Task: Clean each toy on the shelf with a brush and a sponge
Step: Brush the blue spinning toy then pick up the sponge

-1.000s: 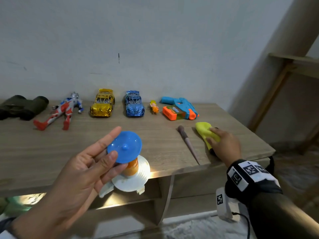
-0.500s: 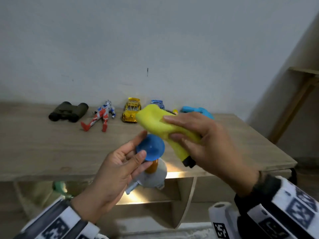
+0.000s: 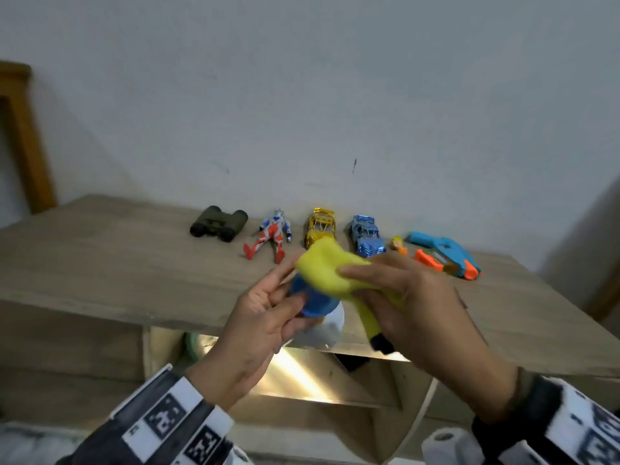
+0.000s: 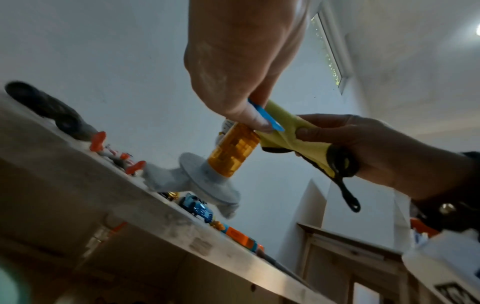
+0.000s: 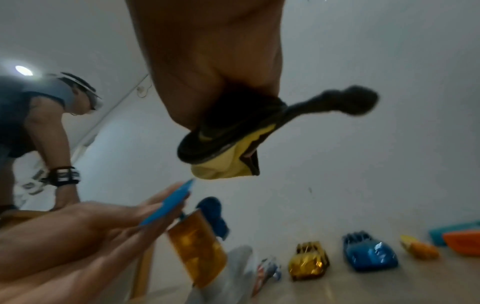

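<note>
My left hand [image 3: 285, 290] holds a toy [image 3: 313, 307] with a blue disc top, an amber body [image 4: 233, 150] and a white round base, in front of the shelf's edge. My right hand [image 3: 369, 270] grips a yellow sponge [image 3: 327, 271] that has a black edge and a hanging loop [image 4: 349, 197]. The sponge lies against the blue disc [image 4: 267, 116]. In the right wrist view the sponge [image 5: 226, 166] hangs just above the toy [image 5: 197, 246]. The brush is hidden in the head view.
Along the wall on the wooden shelf [image 3: 134, 263] stand dark binoculars [image 3: 218, 223], a red and blue action figure [image 3: 270, 238], a gold car [image 3: 321, 226], a blue car [image 3: 367, 238], a small orange figure [image 3: 399, 245] and a blue and orange water gun [image 3: 443, 256].
My right hand took the sponge off the shelf, brought it left to the toy and now has it on the blue disc. The left hand has kept hold of the toy.
</note>
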Demonstrator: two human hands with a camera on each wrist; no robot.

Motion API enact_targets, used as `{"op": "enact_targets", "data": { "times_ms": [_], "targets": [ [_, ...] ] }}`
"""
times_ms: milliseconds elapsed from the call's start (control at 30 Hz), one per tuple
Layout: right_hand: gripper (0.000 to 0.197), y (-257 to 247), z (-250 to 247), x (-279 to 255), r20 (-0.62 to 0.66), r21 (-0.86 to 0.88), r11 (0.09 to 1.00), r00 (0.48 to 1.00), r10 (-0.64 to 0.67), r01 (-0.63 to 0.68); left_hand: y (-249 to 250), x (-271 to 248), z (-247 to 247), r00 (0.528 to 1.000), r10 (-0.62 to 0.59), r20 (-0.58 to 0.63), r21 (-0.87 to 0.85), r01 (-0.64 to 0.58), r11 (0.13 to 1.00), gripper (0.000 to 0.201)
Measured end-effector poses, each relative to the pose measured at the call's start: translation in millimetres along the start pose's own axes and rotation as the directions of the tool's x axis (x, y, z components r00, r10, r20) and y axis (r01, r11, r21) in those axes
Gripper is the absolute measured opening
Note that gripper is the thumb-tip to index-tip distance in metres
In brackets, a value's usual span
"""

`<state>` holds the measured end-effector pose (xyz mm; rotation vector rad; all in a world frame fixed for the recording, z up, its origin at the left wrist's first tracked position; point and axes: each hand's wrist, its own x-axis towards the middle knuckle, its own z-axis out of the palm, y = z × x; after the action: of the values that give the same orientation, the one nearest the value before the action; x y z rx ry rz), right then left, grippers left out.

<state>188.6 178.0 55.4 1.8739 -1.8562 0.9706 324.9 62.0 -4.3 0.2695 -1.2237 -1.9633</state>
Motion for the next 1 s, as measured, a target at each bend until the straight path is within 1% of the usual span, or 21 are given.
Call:
{"op": "enact_targets", "data": {
  "times_ms": [67, 100, 133, 200, 267, 300, 333, 367, 433, 467, 500, 567, 633, 667, 700, 767, 800, 833, 900, 933, 1000],
  "targets": [
    [0.028, 5, 0, 7, -0.122, -0.014, 0.994, 0.987, 0.102, -0.105, 6, -2, -8, 1.0, 0.017, -0.006, 0.053, -0.016, 0.998, 0.047],
    [0.03, 3, -1, 9, -0.134, 0.018, 0.99, 0.981, 0.141, -0.14, 8, -3, -12, 0.999, 0.028, -0.015, 0.078, -0.027, 0.997, 0.045],
    [0.031, 0, 0, 10, -0.112, 0.06, 0.988, 0.983, 0.148, -0.142, 10, -4, -15, 0.999, 0.04, -0.029, 0.091, -0.038, 0.995, 0.043],
    [0.032, -11, 7, 9, 0.013, 0.12, 0.985, 0.992, 0.126, -0.127, 13, -5, -20, 0.997, 0.067, -0.05, 0.102, -0.061, 0.993, 0.038],
    [0.031, -9, 17, 6, 0.15, 0.093, 0.981, 0.977, 0.152, -0.167, 15, -6, -23, 0.996, 0.075, -0.058, 0.139, -0.066, 0.988, 0.036],
    [0.03, -4, 21, 7, 0.17, 0.042, 0.979, 0.967, 0.192, -0.202, 15, -6, -24, 0.995, 0.077, -0.062, 0.171, -0.066, 0.983, 0.037],
    [0.03, 3, 24, 8, 0.153, -0.018, 0.974, 0.962, 0.228, -0.228, 16, -7, -26, 0.994, 0.081, -0.066, 0.203, -0.066, 0.977, 0.038],
    [0.029, 9, 24, 11, 0.076, -0.072, 0.973, 0.971, 0.227, -0.222, 16, -8, -28, 0.994, 0.083, -0.072, 0.232, -0.064, 0.971, 0.04],
    [0.025, 12, 19, 18, -0.143, -0.123, 0.978, 0.978, 0.151, -0.169, 17, -8, -31, 0.993, 0.084, -0.084, 0.287, -0.057, 0.956, 0.042],
    [0.025, 8, 16, 20, -0.205, -0.078, 0.986, 0.971, 0.126, -0.145, 17, -9, -33, 0.992, 0.089, -0.093, 0.31, -0.056, 0.949, 0.041],
    [0.026, 1, 15, 21, -0.216, -0.005, 0.995, 0.972, 0.094, -0.097, 17, -9, -33, 0.99, 0.097, -0.098, 0.325, -0.06, 0.944, 0.039],
    [0.028, -12, 19, 20, -0.147, 0.078, 0.997, 0.989, -0.01, 0.022, 17, -9, -33, 0.988, 0.11, -0.103, 0.328, -0.071, 0.942, 0.036],
    [0.028, -10, 28, 18, -0.056, 0.029, 0.998, 0.997, -0.048, 0.05, 17, -8, -32, 0.987, 0.115, -0.11, 0.323, -0.074, 0.943, 0.034],
    [0.026, -1, 32, 19, -0.05, -0.025, 1.0, 0.999, -0.01, 0.009, 17, -9, -32, 0.987, 0.113, -0.11, 0.308, -0.075, 0.948, 0.033],
    [0.025, 9, 34, 19, -0.08, -0.067, 0.996, 0.995, 0.051, -0.056, 17, -8, -31, 0.988, 0.107, -0.113, 0.277, -0.072, 0.958, 0.033],
    [0.025, 22, 33, 17, -0.198, -0.103, 0.983, 0.972, 0.128, -0.151, 18, -9, -31, 0.988, 0.092, -0.123, 0.18, -0.069, 0.981, 0.031],
    [0.025, 21, 32, 14, -0.242, -0.089, 0.985, 0.963, 0.121, -0.146, 19, -8, -30, 0.988, 0.083, -0.127, 0.128, -0.067, 0.99, 0.03],
    [0.025, 15, 32, 11, -0.259, -0.063, 0.992, 0.962, 0.087, -0.107, 20, -8, -29, 0.99, 0.071, -0.126, 0.076, -0.061, 0.995, 0.029],
    [0.028, 2, 41, 2, -0.204, -0.009, 1.0, 0.979, -0.003, 0.001, 21, -7, -28, 0.992, 0.038, -0.121, -0.029, -0.042, 0.999, 0.03],
    [0.028, -2, 47, -4, -0.135, 0.02, 0.999, 0.991, -0.024, 0.027, 22, -6, -27, 0.993, 0.021, -0.12, -0.087, -0.032, 0.996, 0.031],
    [0.026, 0, 58, -18, 0.04, 0.055, 0.998, 0.999, -0.025, 0.023, 26, -3, -27, 0.992, -0.004, -0.127, -0.196, -0.021, 0.98, 0.037]
  ]
}}
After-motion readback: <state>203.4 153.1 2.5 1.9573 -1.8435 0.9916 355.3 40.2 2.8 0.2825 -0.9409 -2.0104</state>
